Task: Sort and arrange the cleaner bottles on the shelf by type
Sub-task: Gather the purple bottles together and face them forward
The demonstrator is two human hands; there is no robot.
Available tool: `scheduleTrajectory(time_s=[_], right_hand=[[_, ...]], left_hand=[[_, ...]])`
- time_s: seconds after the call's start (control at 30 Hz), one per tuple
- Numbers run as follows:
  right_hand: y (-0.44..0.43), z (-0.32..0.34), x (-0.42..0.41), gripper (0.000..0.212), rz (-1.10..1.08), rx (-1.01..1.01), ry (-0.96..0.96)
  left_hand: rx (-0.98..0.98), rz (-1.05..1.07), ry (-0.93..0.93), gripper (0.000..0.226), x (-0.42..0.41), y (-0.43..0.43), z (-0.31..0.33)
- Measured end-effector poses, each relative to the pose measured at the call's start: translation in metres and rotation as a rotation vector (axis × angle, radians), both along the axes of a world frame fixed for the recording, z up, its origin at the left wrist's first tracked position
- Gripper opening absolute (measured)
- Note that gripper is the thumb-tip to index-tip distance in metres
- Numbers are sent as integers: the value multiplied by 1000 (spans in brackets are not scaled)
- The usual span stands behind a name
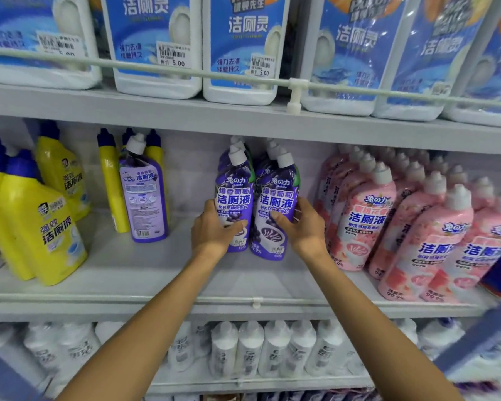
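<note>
Two purple cleaner bottles stand side by side, touching, at the middle of the middle shelf, each heading a short row of matching bottles behind it. Both have white angled caps and purple labels with white and yellow lettering above a picture of a toilet bowl. My left hand grips the left purple bottle low on its body, thumb curled across the front of the label and the other fingers wrapped behind, out of sight. My right hand grips the right purple bottle the same way, thumb pressed on the label front and fingers curled round its right side. Both bottles are upright, and I cannot tell whether their bases rest on the shelf.

To the left, a lone purple bottle stands back label outward, against the yellow bottles with dark blue caps that fill that end. To the right, just beside my right hand, pink bottles with white caps stand packed in rows. On the shelf above, large white jugs with blue labels and price stickers sit behind a thin guard rail. The shelf below holds a row of white bottles. The shelving is pale grey.
</note>
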State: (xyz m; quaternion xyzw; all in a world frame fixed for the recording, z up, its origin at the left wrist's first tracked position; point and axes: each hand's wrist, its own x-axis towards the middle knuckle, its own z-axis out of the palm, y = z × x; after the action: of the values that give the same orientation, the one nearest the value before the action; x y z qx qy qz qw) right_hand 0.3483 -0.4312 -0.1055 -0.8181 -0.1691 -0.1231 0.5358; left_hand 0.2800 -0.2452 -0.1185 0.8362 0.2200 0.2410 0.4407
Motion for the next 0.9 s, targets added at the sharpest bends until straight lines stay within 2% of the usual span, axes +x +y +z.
scheduleTrajectory(time_s=[0.2,0.33,0.57,0.9], right_hand=[[8,-12,12,44,62,19,-44],[17,-18,14,46,30,23,-112],[28,-25,16,58,83,73,-71],[29,-34,22,61,109,114,-68]], left_hand=[[40,46,-6,66,5,-5,3],[57,56,-4,66,5,-4,4],[36,76,-26,68,6,2,-2],[5,51,-57,72,2,5,-7]])
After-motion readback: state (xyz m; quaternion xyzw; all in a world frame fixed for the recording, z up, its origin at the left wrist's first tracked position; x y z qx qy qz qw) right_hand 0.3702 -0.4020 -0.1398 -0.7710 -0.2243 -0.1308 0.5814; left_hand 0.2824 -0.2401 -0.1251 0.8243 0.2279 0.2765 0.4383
